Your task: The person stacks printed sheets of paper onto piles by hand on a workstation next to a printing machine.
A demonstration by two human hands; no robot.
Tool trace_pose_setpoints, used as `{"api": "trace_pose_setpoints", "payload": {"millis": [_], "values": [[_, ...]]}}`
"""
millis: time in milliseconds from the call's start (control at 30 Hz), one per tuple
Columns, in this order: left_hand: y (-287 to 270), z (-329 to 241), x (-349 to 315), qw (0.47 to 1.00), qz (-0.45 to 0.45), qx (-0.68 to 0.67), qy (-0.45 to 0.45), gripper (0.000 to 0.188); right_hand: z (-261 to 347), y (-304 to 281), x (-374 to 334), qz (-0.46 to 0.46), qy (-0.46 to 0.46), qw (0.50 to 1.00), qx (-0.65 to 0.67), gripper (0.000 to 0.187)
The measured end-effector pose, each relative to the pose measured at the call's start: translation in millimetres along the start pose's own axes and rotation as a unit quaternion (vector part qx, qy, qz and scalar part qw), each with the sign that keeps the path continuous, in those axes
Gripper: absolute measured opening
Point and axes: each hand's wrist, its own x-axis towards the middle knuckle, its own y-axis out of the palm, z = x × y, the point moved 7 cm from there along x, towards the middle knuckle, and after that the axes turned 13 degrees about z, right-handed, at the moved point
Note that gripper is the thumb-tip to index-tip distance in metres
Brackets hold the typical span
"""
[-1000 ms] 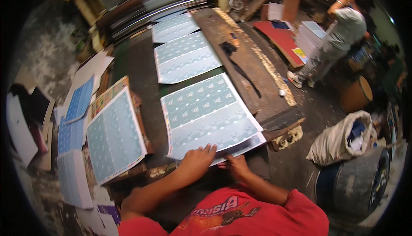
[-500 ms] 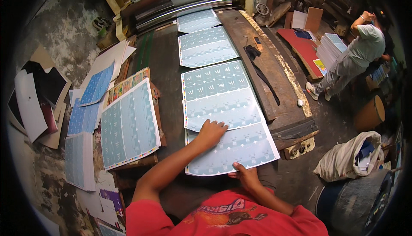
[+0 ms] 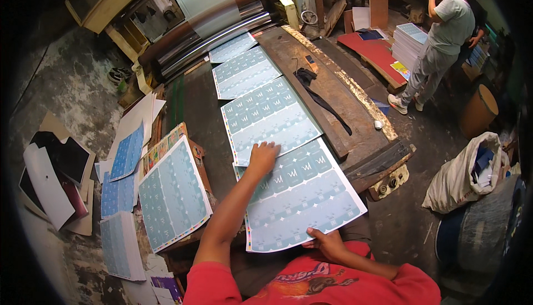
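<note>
Printed teal sheets lie in an overlapping row along the dark machine bed (image 3: 194,97). Nearest me is a printed sheet (image 3: 311,205); its far edge runs under the second printed sheet (image 3: 272,116). My left hand (image 3: 263,158) rests palm down over the second sheet's near edge, fingers extended, holding nothing. With thumb on top and fingers underneath, my right hand (image 3: 326,244) pinches the nearest sheet's front edge. Farther off, two more sheets lead up to the metal rollers (image 3: 214,36), where a clear film (image 3: 204,0) hangs.
On the left stands a stack of teal sheets (image 3: 172,194), with blue printed sheets (image 3: 126,152) beside it. A black cloth strip (image 3: 327,108) lies on the right ledge. At right are a stuffed white sack (image 3: 458,177), a drum (image 3: 483,227) and a standing person (image 3: 444,38).
The nearest sheet has come farther out from under the second one, toward me, exposing more of its print. My right hand has moved with it. The whole view has shifted and tilted.
</note>
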Motion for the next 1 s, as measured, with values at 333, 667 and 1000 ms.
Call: {"api": "trace_pose_setpoints", "payload": {"millis": [333,667,1000], "values": [[-34,-125,-140,0.942,0.241,-0.165,0.165,0.079,-4,-4,-5,0.012,-0.007,0.999,0.035,0.041],[-26,-132,-190,0.905,0.219,-0.232,0.281,0.056,8,5,9,0.078,0.017,0.997,0.016,0.045],[-58,-114,-161,0.976,0.049,-0.144,0.157,0.051,1,-38,68,-0.003,-0.014,1.0,-0.022,0.04]]}}
